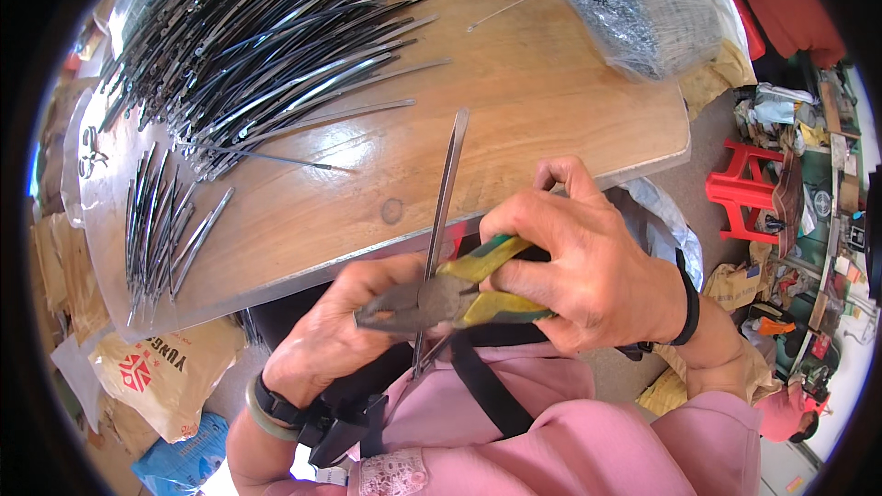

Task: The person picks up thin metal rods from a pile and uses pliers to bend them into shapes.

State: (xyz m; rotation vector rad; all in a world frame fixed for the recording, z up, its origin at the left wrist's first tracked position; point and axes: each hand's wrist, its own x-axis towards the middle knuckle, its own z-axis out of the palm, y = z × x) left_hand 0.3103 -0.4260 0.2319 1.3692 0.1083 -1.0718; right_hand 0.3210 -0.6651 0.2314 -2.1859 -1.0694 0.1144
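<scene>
My right hand [593, 266] is closed round the yellow-and-green handles of a pair of pliers [395, 310], whose jaws point left, in front of my left hand [335, 326]. A long thin metal strip [447, 174] stands nearly upright, held in my left hand's closed fingers and passing behind the pliers. The pliers' head hides part of those fingers, and I cannot tell whether the jaws touch the strip. Beyond my hands, a large heap of dark metal strips [266, 46] covers the table's far left. A smaller bunch of strips [165, 230] lies at the near left.
The wooden table [542, 101] ends just beyond my hands. Thin wires with looped ends in clear plastic [634, 18] lie at its far right. A red stool [740, 188] stands to the right. Paper sacks [165, 372] sit on the floor at left. Another person [788, 418] is at lower right.
</scene>
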